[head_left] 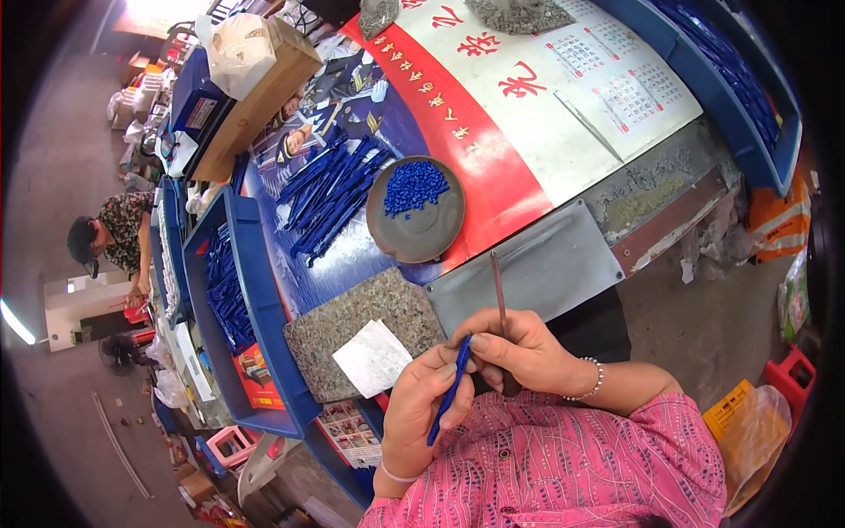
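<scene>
left hand point(421, 407) pinched a blue pen barrel point(450, 390) at lower centre; right hand point(519, 348) clamped a thin metal rod point(499, 290). best kept rod aligned with barrel end, steady.

A: What's the surface point(669, 189) covered with?

B: Red-and-white calendar poster point(528, 106) across the top, bare grey strip at the near edge.

A: On it?

B: Round grey dish point(431, 233) of small blue caps point(414, 187), loose pile of blue pen barrels point(330, 198) beside it, speckled stone slab point(352, 321) with a white paper slip point(374, 356), grey metal plate point(537, 264). Blue tray point(255, 299) at the left edge, another point(731, 97) at the right.
</scene>
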`<state>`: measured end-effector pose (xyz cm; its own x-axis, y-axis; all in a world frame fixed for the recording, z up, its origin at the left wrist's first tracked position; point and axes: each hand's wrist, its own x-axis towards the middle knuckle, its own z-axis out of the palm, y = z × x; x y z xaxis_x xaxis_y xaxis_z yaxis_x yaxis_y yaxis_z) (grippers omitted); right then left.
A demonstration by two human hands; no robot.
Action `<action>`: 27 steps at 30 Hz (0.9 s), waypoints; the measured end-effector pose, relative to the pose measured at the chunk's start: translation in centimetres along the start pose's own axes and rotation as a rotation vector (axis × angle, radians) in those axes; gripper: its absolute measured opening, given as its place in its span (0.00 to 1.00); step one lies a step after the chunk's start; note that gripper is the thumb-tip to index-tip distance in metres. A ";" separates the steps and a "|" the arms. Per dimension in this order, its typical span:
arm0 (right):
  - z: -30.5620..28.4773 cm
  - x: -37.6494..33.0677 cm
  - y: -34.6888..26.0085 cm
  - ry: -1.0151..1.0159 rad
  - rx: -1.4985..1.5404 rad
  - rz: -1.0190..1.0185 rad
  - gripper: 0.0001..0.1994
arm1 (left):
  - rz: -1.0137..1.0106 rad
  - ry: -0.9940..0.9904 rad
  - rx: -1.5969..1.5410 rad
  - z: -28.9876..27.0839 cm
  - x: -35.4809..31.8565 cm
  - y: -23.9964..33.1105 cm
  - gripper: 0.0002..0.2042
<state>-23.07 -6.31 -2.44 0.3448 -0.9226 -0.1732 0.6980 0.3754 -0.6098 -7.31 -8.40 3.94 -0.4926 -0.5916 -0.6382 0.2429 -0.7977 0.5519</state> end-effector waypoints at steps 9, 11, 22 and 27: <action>0.4 -0.2 -0.5 0.047 -0.028 0.051 0.13 | 0.139 0.136 0.338 0.4 -0.8 -0.6 0.07; 0.4 -0.3 -0.5 0.078 -0.047 0.032 0.12 | 0.151 0.138 0.351 0.5 -1.1 -0.5 0.07; 1.2 -0.3 -0.6 0.138 -0.103 0.105 0.09 | 0.539 0.237 0.968 -0.7 -1.5 -2.3 0.09; 1.3 0.0 -0.5 0.127 -0.135 0.081 0.11 | 0.752 0.311 1.159 -0.7 -1.3 -2.6 0.09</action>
<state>-22.60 -6.38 -1.18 0.3081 -0.8970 -0.3170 0.5780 0.4411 -0.6865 -6.67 -5.58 2.94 -0.3164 -0.9486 -0.0059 -0.5279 0.1709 0.8320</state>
